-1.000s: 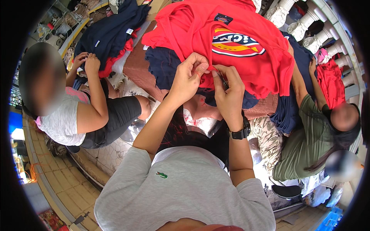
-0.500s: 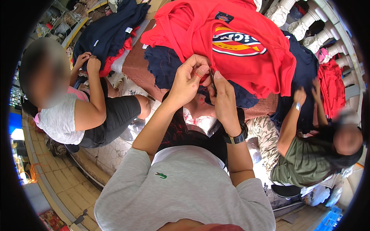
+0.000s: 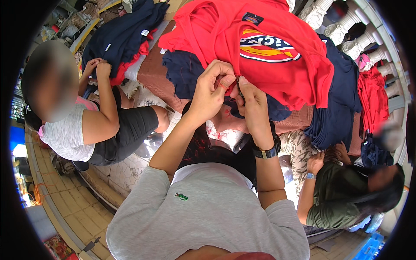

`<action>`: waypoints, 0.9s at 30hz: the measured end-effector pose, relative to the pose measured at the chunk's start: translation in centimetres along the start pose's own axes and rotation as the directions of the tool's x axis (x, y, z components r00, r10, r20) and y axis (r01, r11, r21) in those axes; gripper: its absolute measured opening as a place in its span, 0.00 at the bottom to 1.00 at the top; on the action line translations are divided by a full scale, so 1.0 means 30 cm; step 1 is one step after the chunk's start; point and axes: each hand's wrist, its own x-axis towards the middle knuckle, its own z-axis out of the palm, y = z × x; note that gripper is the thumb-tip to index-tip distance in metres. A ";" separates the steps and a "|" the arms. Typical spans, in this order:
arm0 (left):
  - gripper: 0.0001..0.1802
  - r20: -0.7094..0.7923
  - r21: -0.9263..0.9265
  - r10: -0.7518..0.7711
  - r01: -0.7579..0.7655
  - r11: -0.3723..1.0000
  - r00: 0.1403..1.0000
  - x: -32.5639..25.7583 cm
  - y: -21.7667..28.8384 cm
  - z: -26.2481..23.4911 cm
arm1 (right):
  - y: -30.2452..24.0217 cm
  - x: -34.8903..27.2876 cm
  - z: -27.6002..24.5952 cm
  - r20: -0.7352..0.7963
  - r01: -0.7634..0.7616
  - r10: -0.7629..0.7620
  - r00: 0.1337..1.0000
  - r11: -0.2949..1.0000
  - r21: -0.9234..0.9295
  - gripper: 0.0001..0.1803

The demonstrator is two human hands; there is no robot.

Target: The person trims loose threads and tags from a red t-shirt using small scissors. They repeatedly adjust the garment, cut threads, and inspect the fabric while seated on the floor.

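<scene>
A red garment (image 3: 277, 26) with a printed chest patch lies spread over navy garments (image 3: 182, 71) on a brown-covered table (image 3: 151, 73). My left hand (image 3: 214, 86) pinches the garment's lower edge between thumb and fingers. Close beside it, my right hand (image 3: 253, 102) is closed around a small dark tool (image 3: 239, 93) held against the same edge; what kind of tool it is stays unclear. A black watch (image 3: 266, 151) sits on my right wrist.
A seated person (image 3: 86, 125) at left in a pale top and black shorts handles a navy garment (image 3: 121, 34). Another person (image 3: 342, 195) at right wears a green top. More navy (image 3: 338, 108) and red clothes (image 3: 372, 99) hang at the table's right side.
The person at right has drawn their arm down from the navy pile and leaned lower. My two hands stay at the red garment's edge, shifted only slightly.
</scene>
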 end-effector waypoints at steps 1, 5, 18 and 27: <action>0.03 -0.002 0.011 -0.001 0.001 1.000 1.000 0.000 0.008 0.001 | 0.003 0.001 0.001 0.008 0.018 -0.018 1.000 1.000 -0.015 0.27; 0.03 -0.010 0.053 0.042 -0.042 0.998 0.999 -0.002 0.005 -0.004 | -0.007 -0.002 -0.005 0.029 -0.044 0.044 0.999 0.999 0.000 0.26; 0.01 -0.091 -0.083 0.024 -0.031 0.996 0.996 -0.011 -0.040 0.012 | 0.006 0.012 -0.029 0.098 0.011 -0.027 0.995 0.987 0.160 0.26; 0.08 -0.126 -0.083 0.072 -0.083 0.993 0.989 -0.016 -0.004 0.033 | 0.043 0.035 -0.003 -0.115 0.388 -0.420 0.900 0.894 -0.224 0.10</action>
